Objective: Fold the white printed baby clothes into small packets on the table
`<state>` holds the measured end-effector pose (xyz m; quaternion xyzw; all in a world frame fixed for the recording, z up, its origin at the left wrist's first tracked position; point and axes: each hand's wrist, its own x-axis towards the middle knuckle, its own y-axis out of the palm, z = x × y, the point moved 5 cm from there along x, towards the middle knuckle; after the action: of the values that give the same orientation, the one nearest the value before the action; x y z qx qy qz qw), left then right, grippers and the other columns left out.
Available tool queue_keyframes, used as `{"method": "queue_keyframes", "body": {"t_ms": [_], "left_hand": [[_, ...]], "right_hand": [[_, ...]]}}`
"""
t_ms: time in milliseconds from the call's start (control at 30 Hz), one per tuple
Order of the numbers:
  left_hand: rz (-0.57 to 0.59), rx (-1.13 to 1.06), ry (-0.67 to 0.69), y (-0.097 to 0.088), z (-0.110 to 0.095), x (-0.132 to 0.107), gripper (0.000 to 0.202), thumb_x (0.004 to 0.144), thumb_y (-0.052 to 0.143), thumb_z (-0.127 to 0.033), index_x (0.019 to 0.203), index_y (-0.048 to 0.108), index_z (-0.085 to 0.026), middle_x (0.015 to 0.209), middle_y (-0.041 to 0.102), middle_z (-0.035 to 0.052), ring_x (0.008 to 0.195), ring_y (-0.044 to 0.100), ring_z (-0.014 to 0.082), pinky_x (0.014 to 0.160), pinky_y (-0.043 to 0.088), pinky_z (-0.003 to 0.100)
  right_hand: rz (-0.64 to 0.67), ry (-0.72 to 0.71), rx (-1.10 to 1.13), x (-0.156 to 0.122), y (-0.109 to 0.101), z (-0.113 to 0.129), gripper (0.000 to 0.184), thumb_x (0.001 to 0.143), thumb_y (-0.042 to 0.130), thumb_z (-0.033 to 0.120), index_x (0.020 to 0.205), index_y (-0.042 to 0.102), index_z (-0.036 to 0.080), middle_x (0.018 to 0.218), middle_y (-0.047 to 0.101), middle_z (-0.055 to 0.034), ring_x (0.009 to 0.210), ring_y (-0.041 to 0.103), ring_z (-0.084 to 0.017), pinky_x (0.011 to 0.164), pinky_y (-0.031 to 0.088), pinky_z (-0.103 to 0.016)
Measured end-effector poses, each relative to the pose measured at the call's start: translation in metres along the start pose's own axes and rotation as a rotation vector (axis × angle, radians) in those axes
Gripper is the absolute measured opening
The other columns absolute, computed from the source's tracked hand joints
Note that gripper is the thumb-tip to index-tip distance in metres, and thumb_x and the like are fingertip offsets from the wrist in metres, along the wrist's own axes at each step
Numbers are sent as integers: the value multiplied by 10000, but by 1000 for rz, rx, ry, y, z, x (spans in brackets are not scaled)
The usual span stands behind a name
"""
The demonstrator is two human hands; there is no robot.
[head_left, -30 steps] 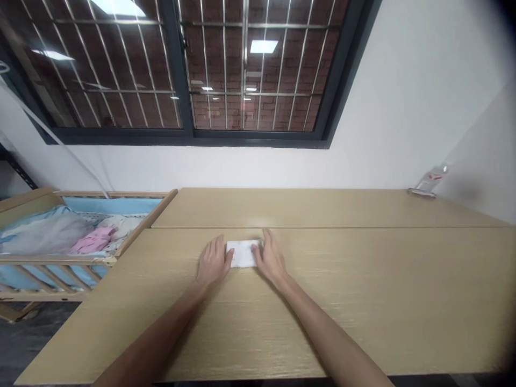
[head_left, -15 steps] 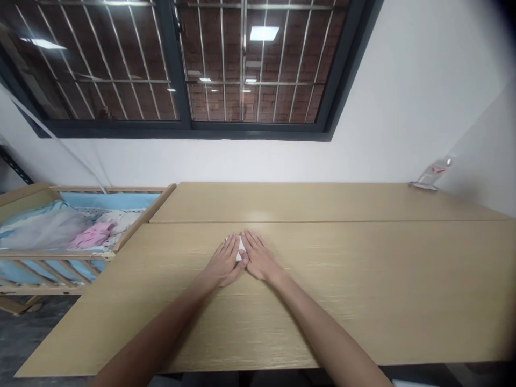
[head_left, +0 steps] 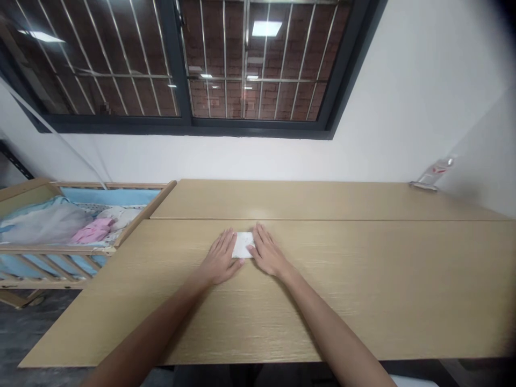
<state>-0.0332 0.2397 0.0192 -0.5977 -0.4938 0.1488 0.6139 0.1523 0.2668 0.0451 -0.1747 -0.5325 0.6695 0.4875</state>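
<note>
A small white rectangle (head_left: 243, 245), which looks like a folded paper tissue with faint printed marks, lies flat on the pale wooden tabletop (head_left: 363, 279). My left hand (head_left: 221, 259) rests palm down over its left edge, fingers stretched out and pointing away from me. Over the right edge lies my right hand (head_left: 267, 252), also flat, its thumb reaching onto the white surface. Both hands are open, and the middle of the white piece shows between them. The parts under my fingers are hidden.
A wooden crib (head_left: 145, 217) with blue lining, a pink cloth (head_left: 93, 230) and white bedding stands at the left. A clear plastic package (head_left: 433, 173) leans in the back right corner. Behind the table is a wall with a barred window (head_left: 258, 127).
My hands have moved apart, left hand to the left and right hand to the right. More of the white piece now shows between them. The view has shifted slightly.
</note>
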Motion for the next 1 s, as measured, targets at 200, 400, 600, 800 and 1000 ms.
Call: {"method": "queue_keyframes", "body": {"t_ms": [200, 400, 600, 800, 1000], "left_hand": [[83, -79, 18, -6, -2, -2, 712, 983, 446, -594, 1550, 325, -179, 1603, 378, 179, 1498, 322, 321, 1186, 311, 519], [95, -119, -60, -3, -1, -1, 700, 965, 490, -587, 1537, 343, -211, 1610, 371, 171, 1496, 326, 314, 1158, 322, 521], [47, -96, -102, 2, 1, 9, 642, 966, 506, -529, 1497, 397, -186, 1578, 419, 185, 1464, 382, 311, 1158, 318, 510], [-69, -113, -103, -10, 2, 20, 332, 987, 435, -257, 1273, 600, -232, 1441, 581, 125, 1388, 471, 274, 1141, 338, 492], [-173, -298, -246, -38, 1, 17, 276, 1007, 438, -391, 1139, 609, -219, 1169, 690, 118, 1148, 621, 279, 1025, 459, 467]], "right_hand": [[-8, -111, 7, -4, -14, 11, 599, 1001, 473, 533, 1480, 482, 173, 1559, 415, -194, 1444, 373, -339, 1182, 308, -525], [40, -146, 70, -3, -6, 2, 697, 867, 622, 333, 1509, 430, 143, 1578, 392, -196, 1467, 341, -339, 1195, 304, -514], [-24, -160, 82, 4, -4, -5, 706, 775, 557, 172, 1475, 475, 149, 1522, 469, -174, 1397, 424, -313, 1174, 331, -507], [-158, -77, 195, 9, -7, -12, 584, 787, 550, 154, 1370, 536, 187, 1303, 644, -128, 1234, 545, -301, 1106, 392, -497], [-248, 131, 694, 10, -12, -13, 448, 901, 587, 435, 1273, 444, 228, 1028, 669, -62, 896, 650, -229, 789, 541, -369]]}}
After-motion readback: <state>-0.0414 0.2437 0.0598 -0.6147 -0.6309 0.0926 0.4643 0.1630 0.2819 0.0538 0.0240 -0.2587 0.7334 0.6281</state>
